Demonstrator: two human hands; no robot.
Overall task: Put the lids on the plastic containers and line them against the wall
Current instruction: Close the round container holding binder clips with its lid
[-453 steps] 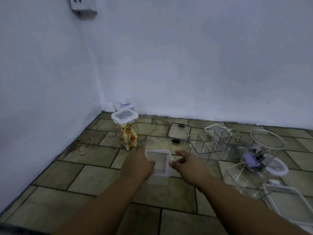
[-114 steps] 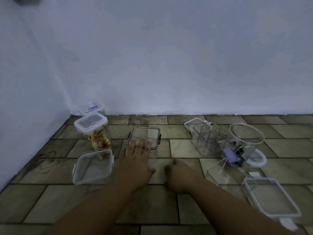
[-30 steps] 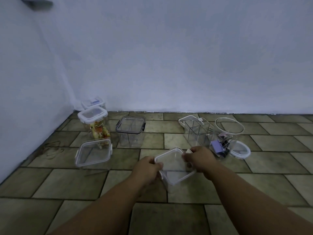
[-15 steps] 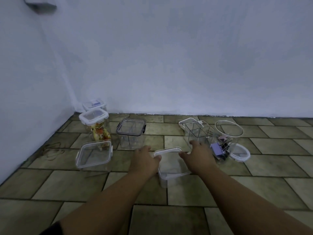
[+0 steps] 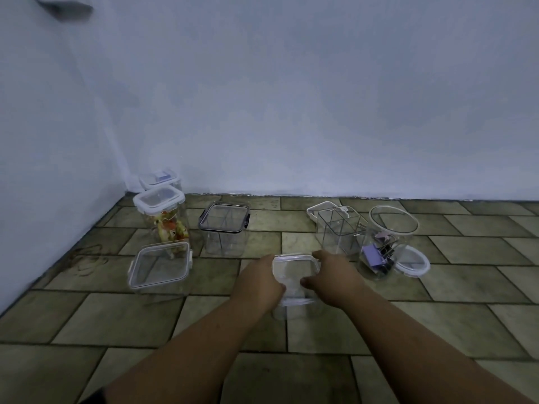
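Note:
A clear square container with a white-rimmed lid on top stands on the floor in front of me. My left hand presses on the lid's left side and my right hand on its right side. To the left stand a lidded clear container, a black-lidded one, a tall lidded one with colourful contents and a small lidded one in the corner. On the right, an open square container and an open round jar holding clips stand without lids.
A round white-rimmed lid lies beside the round jar. A square lid lies behind the open square container. The back wall and left wall meet at the corner. Tiled floor spreads to the right and front.
Both hands have shifted on the container: the lid now sits flat on it, and my hands cup its two sides with the thumbs over the near edge.

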